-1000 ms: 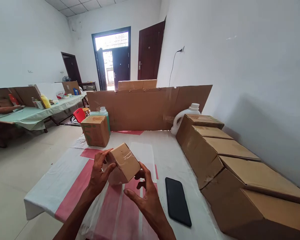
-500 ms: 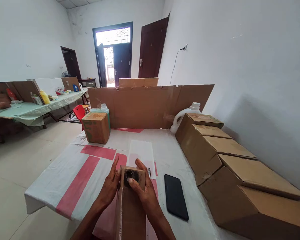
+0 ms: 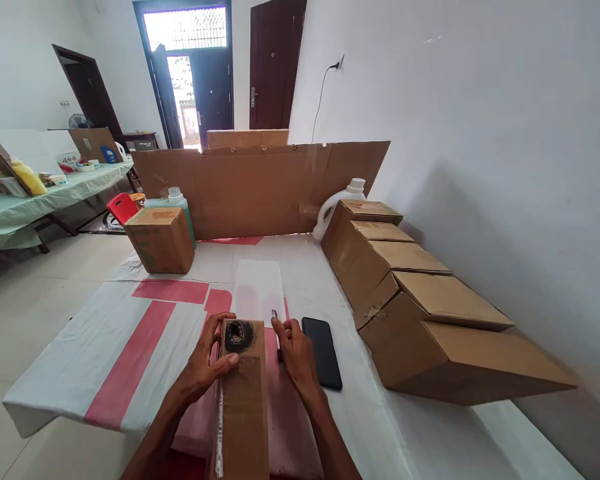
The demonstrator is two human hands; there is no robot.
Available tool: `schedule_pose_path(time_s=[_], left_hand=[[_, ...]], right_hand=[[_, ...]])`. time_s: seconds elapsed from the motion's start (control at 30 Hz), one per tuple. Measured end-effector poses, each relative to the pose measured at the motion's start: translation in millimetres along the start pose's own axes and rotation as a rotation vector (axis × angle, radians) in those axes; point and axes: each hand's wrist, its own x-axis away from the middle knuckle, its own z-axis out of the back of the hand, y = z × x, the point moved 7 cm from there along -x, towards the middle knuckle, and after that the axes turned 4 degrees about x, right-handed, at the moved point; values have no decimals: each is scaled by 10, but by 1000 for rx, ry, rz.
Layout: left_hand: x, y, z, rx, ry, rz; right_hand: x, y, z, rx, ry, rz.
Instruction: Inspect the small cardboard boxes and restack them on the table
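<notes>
A long brown cardboard box (image 3: 245,413) lies in front of me, pointing away. Its far end bears a dark, scribbled ring (image 3: 248,339) around a small hole. My left hand (image 3: 203,363) grips the box at that end, thumb on top and fingers along the left side and far edge. Just right of the box, my right hand (image 3: 299,353) has its fingers closed on a slim pen (image 3: 280,360) with a silver end and a dark grip. A black phone (image 3: 323,350) lies flat beside my right hand. Beyond the box is a sheet of white paper (image 3: 258,283).
Stepped cardboard boxes (image 3: 410,313) line the right side. A cardboard panel (image 3: 260,193) stands across the back, with a white jug (image 3: 330,210) before it. At left back are a small carton (image 3: 163,240) and a green-liquid bottle (image 3: 177,197). Another table (image 3: 55,210) stands farther left.
My right hand has left the dark ring and moved right, onto the pen. The left hand now wraps the box end with its thumb on top. The view has swung right and down.
</notes>
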Motion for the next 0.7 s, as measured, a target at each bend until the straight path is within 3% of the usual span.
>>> schedule_pose_path(time_s=[0.13, 0.3, 0.37, 0.47, 0.53, 0.6, 0.7], left_hand=[[25, 62, -53, -19, -32, -53], [59, 56, -39, 0, -20, -74], [78, 42, -4, 8, -12, -58], [92, 38, 34, 26, 5, -45], [84, 49, 29, 32, 16, -42], [71, 69, 3, 29, 21, -41], [60, 88, -38, 40, 18, -33]], right_hand=[[-204, 257, -29, 172, -19, -85], [-212, 200, -65, 53, -44, -8], [-130, 111, 101, -128, 25, 23], [92, -91, 434, -730, 162, 95], [282, -299, 526, -1044, 138, 170], [478, -550, 476, -1067, 38, 260], [698, -802, 287, -923, -39, 374]])
